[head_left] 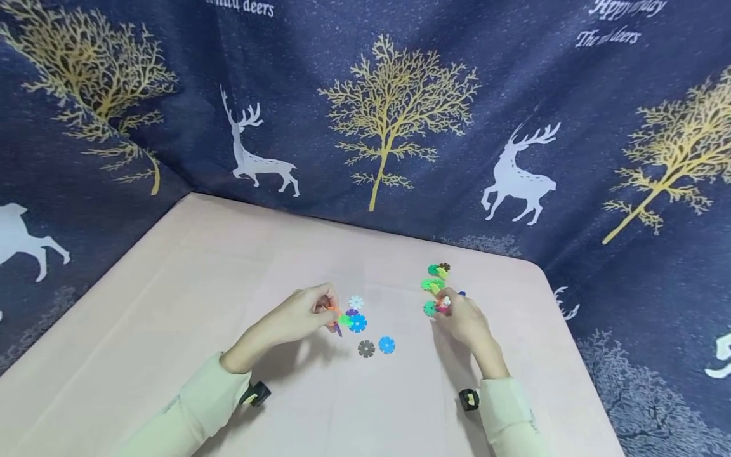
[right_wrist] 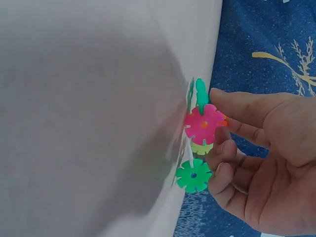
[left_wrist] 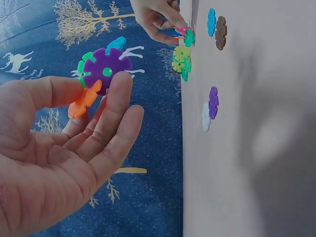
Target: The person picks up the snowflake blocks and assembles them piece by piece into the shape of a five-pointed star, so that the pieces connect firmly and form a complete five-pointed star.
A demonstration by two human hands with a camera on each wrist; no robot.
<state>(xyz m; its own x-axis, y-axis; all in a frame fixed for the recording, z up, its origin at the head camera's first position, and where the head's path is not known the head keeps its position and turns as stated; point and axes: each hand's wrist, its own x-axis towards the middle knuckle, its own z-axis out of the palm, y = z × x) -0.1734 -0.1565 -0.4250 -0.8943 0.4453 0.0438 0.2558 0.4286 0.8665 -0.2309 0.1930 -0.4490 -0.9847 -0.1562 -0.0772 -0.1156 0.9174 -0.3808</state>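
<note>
My left hand [head_left: 299, 314] holds a small cluster of notched plastic snowflake discs above the table. In the left wrist view, its thumb and fingers pinch an orange disc [left_wrist: 81, 104] joined to a purple disc [left_wrist: 95, 69], with a green disc [left_wrist: 81, 69] and a blue disc [left_wrist: 116, 44] behind. Over at the right, my right hand [head_left: 464, 320] pinches a pink disc [right_wrist: 200, 129]. Orange shows behind that disc, partly hidden by the fingers. Green discs [right_wrist: 187, 175] appear close by it; whether they are joined to it I cannot tell.
Between the hands lie a white disc [head_left: 356, 301], a purple disc [head_left: 350, 312], a blue disc [head_left: 386, 344] and a brown disc [head_left: 366, 348]. Beyond the right hand are green and yellow discs [head_left: 429, 285]. A dark patterned cloth [head_left: 320, 158] hangs behind the pale table [head_left: 228, 254].
</note>
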